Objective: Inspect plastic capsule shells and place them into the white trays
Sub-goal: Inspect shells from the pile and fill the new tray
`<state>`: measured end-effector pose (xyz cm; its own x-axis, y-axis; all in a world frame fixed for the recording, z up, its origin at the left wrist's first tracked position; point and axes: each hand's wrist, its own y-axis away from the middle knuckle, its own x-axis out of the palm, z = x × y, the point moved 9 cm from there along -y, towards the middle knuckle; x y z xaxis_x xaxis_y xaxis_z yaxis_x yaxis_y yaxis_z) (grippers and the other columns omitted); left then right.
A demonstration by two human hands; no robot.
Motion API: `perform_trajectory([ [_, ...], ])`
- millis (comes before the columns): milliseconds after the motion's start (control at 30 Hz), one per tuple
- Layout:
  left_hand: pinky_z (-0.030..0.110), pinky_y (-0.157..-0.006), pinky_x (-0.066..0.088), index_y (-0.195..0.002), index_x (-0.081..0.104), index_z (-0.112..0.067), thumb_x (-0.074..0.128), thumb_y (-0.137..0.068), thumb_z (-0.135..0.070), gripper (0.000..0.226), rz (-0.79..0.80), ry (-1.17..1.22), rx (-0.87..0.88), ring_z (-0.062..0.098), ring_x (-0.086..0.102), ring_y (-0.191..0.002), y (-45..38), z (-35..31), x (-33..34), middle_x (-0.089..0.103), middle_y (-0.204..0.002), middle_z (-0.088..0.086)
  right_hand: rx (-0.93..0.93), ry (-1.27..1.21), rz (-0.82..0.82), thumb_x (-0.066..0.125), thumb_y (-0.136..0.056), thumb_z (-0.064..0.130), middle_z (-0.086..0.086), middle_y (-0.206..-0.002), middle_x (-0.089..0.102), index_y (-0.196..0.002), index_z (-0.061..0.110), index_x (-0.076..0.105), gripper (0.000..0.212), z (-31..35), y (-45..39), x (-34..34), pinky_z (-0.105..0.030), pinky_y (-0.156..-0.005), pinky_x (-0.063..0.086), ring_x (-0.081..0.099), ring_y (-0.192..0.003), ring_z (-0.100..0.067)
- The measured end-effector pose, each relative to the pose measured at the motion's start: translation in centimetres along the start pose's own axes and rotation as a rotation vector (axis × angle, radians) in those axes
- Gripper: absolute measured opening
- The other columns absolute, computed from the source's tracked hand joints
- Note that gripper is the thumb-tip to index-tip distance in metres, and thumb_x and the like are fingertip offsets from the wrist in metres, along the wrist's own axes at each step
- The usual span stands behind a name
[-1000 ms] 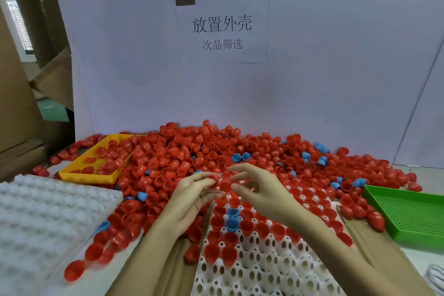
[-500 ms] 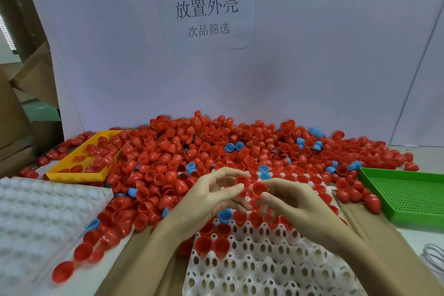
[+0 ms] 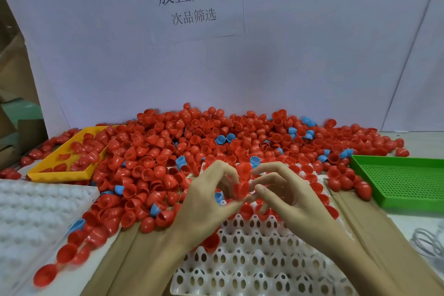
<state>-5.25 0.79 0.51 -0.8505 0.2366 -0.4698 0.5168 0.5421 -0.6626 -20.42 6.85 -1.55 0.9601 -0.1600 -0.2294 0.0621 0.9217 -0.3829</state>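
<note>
1. Over the white tray's [image 3: 252, 269] far rows, a red capsule shell [image 3: 241, 189] is pinched by left hand [image 3: 206, 202] and right hand [image 3: 286, 197] fingertips.
2. Empty cells are found just below, toward the person.

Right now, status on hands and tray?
Both hands pinching one red shell over white tray. Near cells unfilled. Nothing blocking.

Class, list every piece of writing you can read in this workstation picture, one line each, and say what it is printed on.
"放置外壳": large top line on the white paper sign taped to the back wall.
"次品筛选": smaller line beneath it on the same sign.
The dark rectangle at the sign's top left corner shows no readable text.
Nothing else bears any visible writing.
</note>
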Motion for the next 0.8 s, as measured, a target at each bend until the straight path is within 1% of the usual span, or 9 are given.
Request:
perform_trajectory([
  [100, 0.027, -0.072, 0.055, -0.098, 0.054, -0.022, 0.082, -0.09, -0.011, 0.031, -0.014, -0.148, 0.23, 0.011, 0.06, -0.081, 0.4, -2.2, 0.6, 0.055, -0.095, -0.012, -0.009, 0.028, -0.041, 0.075, -0.096, 0.015, -0.005, -0.104, 0.075, -0.117, 0.024, 0.064, 0.025, 0.0, 0.1, -0.1, -0.033, -0.078, 0.062, 0.076, -0.096, -0.024],
  [200, 0.024, -0.081, 0.056, -0.103, 0.056, -0.019, 0.082, -0.093, -0.022, 0.028, 0.017, -0.154, 0.283, 0.011, 0.062, -0.09, 0.8, -2.7, 1.2, 0.057, -0.1, -0.01, -0.055, 0.08, -0.062, 0.076, -0.095, 0.012, -0.001, -0.104, 0.077, -0.112, 0.018, 0.072, 0.018, 0.5, 0.1, -0.1, -0.04, -0.082, 0.063, 0.075, -0.101, -0.024],
  [300, 0.023, -0.085, 0.056, -0.106, 0.062, -0.018, 0.084, -0.09, -0.039, 0.034, 0.001, -0.046, 0.164, 0.013, 0.068, -0.095, 0.7, -2.3, 1.0, 0.064, -0.101, -0.012, -0.063, 0.047, -0.088, 0.076, -0.095, 0.014, -0.003, -0.103, 0.078, -0.11, 0.017, 0.074, 0.016, 0.7, 0.1, -0.7, -0.038, -0.083, 0.063, 0.077, -0.096, -0.024],
  [367, 0.02, -0.083, 0.055, -0.108, 0.064, -0.023, 0.079, -0.093, -0.041, 0.028, -0.061, 0.062, 0.055, 0.015, 0.071, -0.093, 0.5, -1.9, 0.4, 0.068, -0.098, -0.011, -0.047, 0.06, -0.104, 0.075, -0.096, 0.011, -0.004, -0.1, 0.077, -0.108, 0.017, 0.073, 0.014, 0.5, 0.0, -1.2, -0.037, -0.076, 0.063, 0.076, -0.09, -0.024],
  [433, 0.019, -0.084, 0.056, -0.12, 0.063, -0.032, 0.074, -0.096, -0.04, 0.028, -0.091, 0.153, -0.059, 0.017, 0.072, -0.099, 0.3, -1.1, 0.1, 0.07, -0.105, -0.01, -0.062, 0.123, -0.103, 0.075, -0.095, 0.006, -0.001, -0.098, 0.077, -0.106, 0.02, 0.073, 0.018, 0.5, 0.1, -1.4, -0.034, -0.074, 0.063, 0.076, -0.088, -0.023],
  [533, 0.023, -0.094, 0.056, -0.139, 0.059, -0.04, 0.073, -0.097, -0.037, 0.044, 0.069, 0.194, -0.154, 0.016, 0.065, -0.122, 0.1, -0.2, 1.2, 0.066, -0.13, -0.014, -0.17, 0.329, -0.057, 0.074, -0.091, -0.004, 0.01, -0.1, 0.074, -0.106, 0.023, 0.073, 0.031, 1.6, 0.4, -0.9, -0.026, -0.077, 0.062, 0.075, -0.091, -0.015],
  [633, 0.031, -0.099, 0.057, -0.132, 0.067, -0.031, 0.075, -0.098, -0.021, 0.036, 0.152, 0.223, -0.167, 0.018, 0.067, -0.123, 0.2, -0.1, 1.9, 0.071, -0.127, -0.011, -0.221, 0.409, -0.067, 0.076, -0.09, -0.004, 0.015, -0.104, 0.07, -0.112, 0.026, 0.068, 0.039, 2.1, 0.6, -0.9, -0.023, -0.077, 0.06, 0.073, -0.095, -0.011],
  [733, 0.033, -0.104, 0.055, -0.124, 0.065, -0.021, 0.076, -0.096, -0.011, 0.032, 0.135, 0.398, -0.221, 0.024, 0.067, -0.126, 0.1, 0.1, 1.7, 0.072, -0.125, 0.0, -0.173, 0.277, -0.174, 0.078, -0.09, 0.001, 0.008, -0.102, 0.071, -0.116, 0.027, 0.06, 0.041, 1.9, 0.5, -1.8, -0.032, -0.077, 0.063, 0.074, -0.095, -0.017],
  [800, 0.034, -0.106, 0.054, -0.123, 0.063, -0.015, 0.076, -0.095, -0.007, 0.032, 0.141, 0.474, -0.232, 0.025, 0.065, -0.128, 0.1, 0.1, 1.7, 0.071, -0.128, 0.005, -0.147, 0.162, -0.213, 0.077, -0.091, 0.003, 0.004, -0.101, 0.073, -0.117, 0.027, 0.059, 0.04, 1.9, 0.5, -2.2, -0.035, -0.078, 0.063, 0.074, -0.095, -0.021],
])
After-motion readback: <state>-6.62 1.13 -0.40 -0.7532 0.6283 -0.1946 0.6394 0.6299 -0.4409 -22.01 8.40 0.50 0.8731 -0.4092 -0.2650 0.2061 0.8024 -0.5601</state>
